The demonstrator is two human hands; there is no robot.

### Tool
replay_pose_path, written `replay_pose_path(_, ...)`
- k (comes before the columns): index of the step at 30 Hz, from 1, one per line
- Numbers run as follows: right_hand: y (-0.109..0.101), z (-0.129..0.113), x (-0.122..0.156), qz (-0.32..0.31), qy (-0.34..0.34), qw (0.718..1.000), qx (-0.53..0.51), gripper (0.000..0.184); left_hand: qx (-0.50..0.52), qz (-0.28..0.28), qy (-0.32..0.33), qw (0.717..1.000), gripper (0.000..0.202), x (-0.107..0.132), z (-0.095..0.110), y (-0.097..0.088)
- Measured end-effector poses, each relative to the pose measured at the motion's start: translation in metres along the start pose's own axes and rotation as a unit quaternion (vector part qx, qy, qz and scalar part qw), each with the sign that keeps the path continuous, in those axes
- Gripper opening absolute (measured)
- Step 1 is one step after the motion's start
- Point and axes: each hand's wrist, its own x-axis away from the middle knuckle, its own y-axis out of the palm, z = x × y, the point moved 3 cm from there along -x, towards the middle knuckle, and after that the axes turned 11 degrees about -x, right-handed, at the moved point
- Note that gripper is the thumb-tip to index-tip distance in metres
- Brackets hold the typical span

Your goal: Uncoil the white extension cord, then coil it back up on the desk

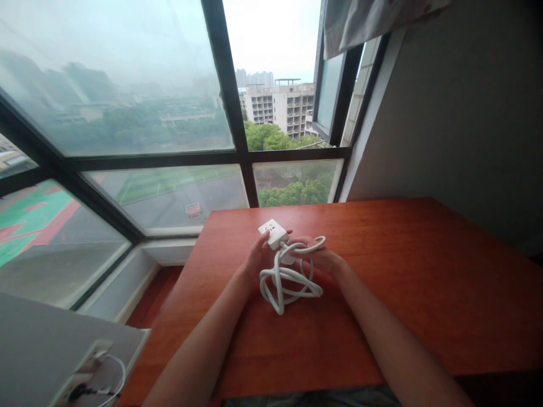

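A small white power strip [275, 233] with socket slots on its upper face is tilted above the table. My left hand [258, 255] grips it from the left, with the thumb on its near side. Its thick white cord [280, 291] hangs in loose, tangled loops below and between my hands. My right hand [316, 254] is closed around part of the cord on the right, and one loop lies across its fingers. Some right fingertips are hidden behind the strip and cord. A white piece under the strip may be the plug, but I cannot tell.
The reddish-brown wooden table [407, 271] spreads under both forearms. Beyond its far edge stand dark-framed windows [241, 158], one pane swung outward. A grey curtain [369, 22] hangs at the upper right. Wall outlets [91, 362] with plugged-in cords are at the lower left.
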Motion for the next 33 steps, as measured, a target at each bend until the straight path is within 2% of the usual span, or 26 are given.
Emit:
replay_pose_path(6,-0.002,0.000,0.005,0.020,0.032,0.999,0.001,0.037,-0.030,0.064,0.011,0.997,0.054,-0.003,0.005,-0.009)
replay_pose_path(9,-0.001,-0.002,0.006,0.014,0.026,0.999,0.034,0.040,-0.049,0.123,0.076,0.988,0.047,-0.005,0.014,-0.021)
replay_pose_path(13,0.004,-0.005,0.006,-0.003,0.015,0.998,0.065,0.043,-0.073,0.219,0.165,0.959,0.037,-0.006,0.024,-0.031)
replay_pose_path(15,0.003,-0.003,0.006,0.031,0.028,0.998,0.040,0.046,-0.084,0.245,0.203,0.944,0.035,-0.006,0.025,-0.029)
replay_pose_path(17,0.001,0.001,0.007,0.090,0.034,0.995,0.006,0.051,-0.089,0.255,0.220,0.937,0.036,-0.006,0.023,-0.025)
replay_pose_path(19,-0.002,0.003,0.012,0.143,0.031,0.989,-0.017,0.049,-0.091,0.263,0.198,0.940,0.040,-0.005,0.020,-0.021)
replay_pose_path(23,-0.011,-0.001,0.024,0.206,0.008,0.978,-0.028,0.044,-0.112,0.257,0.102,0.955,0.046,-0.001,0.017,-0.017)
replay_pose_path(26,-0.024,-0.007,0.032,0.239,0.003,0.970,0.043,0.046,-0.111,0.246,0.067,0.960,0.044,0.001,0.017,-0.019)
replay_pose_path(29,-0.044,-0.009,0.037,0.300,-0.015,0.943,0.141,0.045,-0.077,0.256,0.043,0.963,0.044,0.000,0.015,-0.024)
replay_pose_path(31,-0.056,-0.008,0.038,0.344,-0.041,0.921,0.177,0.037,-0.049,0.250,0.025,0.967,0.046,-0.002,0.012,-0.027)
replay_pose_path(33,-0.062,-0.003,0.037,0.355,-0.062,0.917,0.171,0.024,-0.029,0.235,0.015,0.972,0.048,-0.004,0.010,-0.030)
